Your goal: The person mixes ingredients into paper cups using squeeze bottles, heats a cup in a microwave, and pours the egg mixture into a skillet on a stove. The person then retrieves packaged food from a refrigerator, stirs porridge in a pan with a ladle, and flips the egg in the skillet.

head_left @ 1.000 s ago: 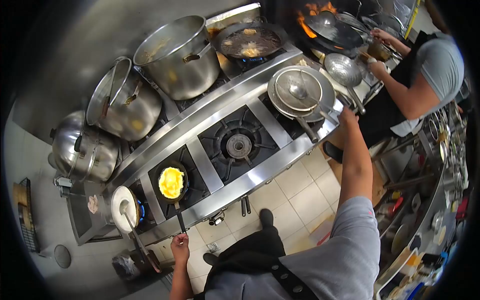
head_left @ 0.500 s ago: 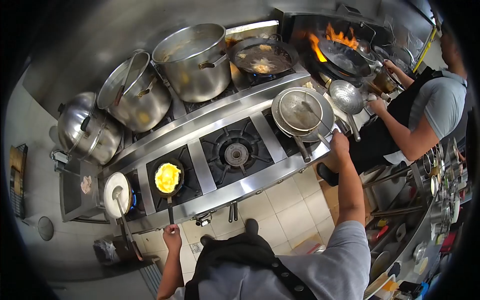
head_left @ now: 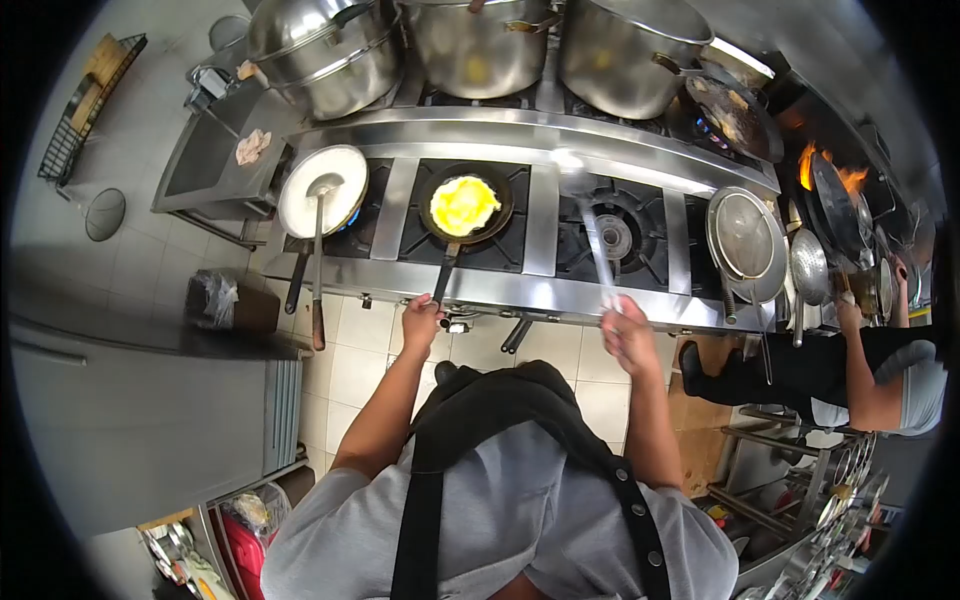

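Note:
My left hand (head_left: 421, 325) is closed around the handle end of a small black frying pan (head_left: 447, 272). The pan sits on a burner, with yellow egg (head_left: 464, 205) spread in it. In front of the unlit burner (head_left: 610, 237), my right hand (head_left: 630, 335) grips a long-handled metal ladle (head_left: 598, 240), smeared by motion, its shiny head toward the back of the stove. Left of the frying pan, a pan of white liquid (head_left: 297, 205) stands over a blue flame with another ladle (head_left: 319, 235) resting in it.
Large steel pots (head_left: 625, 60) line the raised back shelf. At the right are a round strainer (head_left: 745, 235) on a pan and a perforated skimmer (head_left: 808, 268). Beyond them, a co-worker (head_left: 850, 380) stands near a flaming wok (head_left: 838, 205). A bin (head_left: 245, 312) stands at left.
My view has turned and shifted left. My right hand has brought the ladle away from the strainer, leftward to the middle burner. My left hand stays on the frying pan's handle.

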A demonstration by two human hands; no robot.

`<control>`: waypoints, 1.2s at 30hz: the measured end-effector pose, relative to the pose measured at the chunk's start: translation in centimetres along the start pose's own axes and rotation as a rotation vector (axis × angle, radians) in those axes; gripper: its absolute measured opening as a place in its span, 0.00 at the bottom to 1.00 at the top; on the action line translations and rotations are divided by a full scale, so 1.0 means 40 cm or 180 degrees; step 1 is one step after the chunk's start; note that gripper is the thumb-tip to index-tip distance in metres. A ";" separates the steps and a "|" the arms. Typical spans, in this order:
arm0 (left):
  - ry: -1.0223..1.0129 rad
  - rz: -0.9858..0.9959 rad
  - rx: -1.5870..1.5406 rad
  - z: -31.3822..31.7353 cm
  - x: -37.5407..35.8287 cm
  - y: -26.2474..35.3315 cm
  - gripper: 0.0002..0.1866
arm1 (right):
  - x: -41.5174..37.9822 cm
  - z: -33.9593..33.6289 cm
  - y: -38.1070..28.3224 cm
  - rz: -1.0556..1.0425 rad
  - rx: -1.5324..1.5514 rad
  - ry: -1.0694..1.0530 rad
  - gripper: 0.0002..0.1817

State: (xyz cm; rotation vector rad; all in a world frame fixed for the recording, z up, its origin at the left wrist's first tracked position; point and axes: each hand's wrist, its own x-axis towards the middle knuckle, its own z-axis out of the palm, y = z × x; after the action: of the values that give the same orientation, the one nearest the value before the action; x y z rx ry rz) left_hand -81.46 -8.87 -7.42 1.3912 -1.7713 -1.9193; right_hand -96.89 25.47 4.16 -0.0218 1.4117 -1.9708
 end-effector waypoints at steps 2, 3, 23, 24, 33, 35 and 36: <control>-0.0259 -0.0044 -0.0132 -0.012 0.001 -0.010 0.15 | 0.095 0.096 0.048 0.0074 -0.0770 0.0008 0.07; -0.0338 -0.0136 -0.0184 -0.017 0.001 -0.011 0.15 | 0.143 0.130 0.067 -0.0016 -0.1279 0.0042 0.07; -0.0271 0.0166 0.0230 0.031 0.074 0.064 0.16 | 0.305 0.255 0.176 0.0656 -0.1671 0.0408 0.07; -0.0272 0.0186 0.0216 0.029 0.072 0.066 0.16 | 0.298 0.250 0.171 0.0725 -0.1363 0.0307 0.07; -0.0295 0.0486 0.0303 0.014 0.077 0.056 0.14 | 0.272 0.280 0.161 0.0379 -0.1861 0.0015 0.08; -0.0270 0.0473 0.0186 0.019 0.088 0.042 0.14 | 0.252 0.285 0.148 -0.0050 -0.2511 -0.0044 0.07; -0.0311 0.0408 0.0174 0.018 0.091 0.036 0.14 | 0.235 0.286 0.130 -0.0319 -0.2804 -0.0081 0.07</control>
State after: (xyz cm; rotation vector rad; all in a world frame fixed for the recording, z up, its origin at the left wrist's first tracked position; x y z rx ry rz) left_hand -84.57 -11.22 -8.11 1.1872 -1.9203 -1.9155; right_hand -96.72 10.09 0.96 -0.5166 2.1739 -1.2637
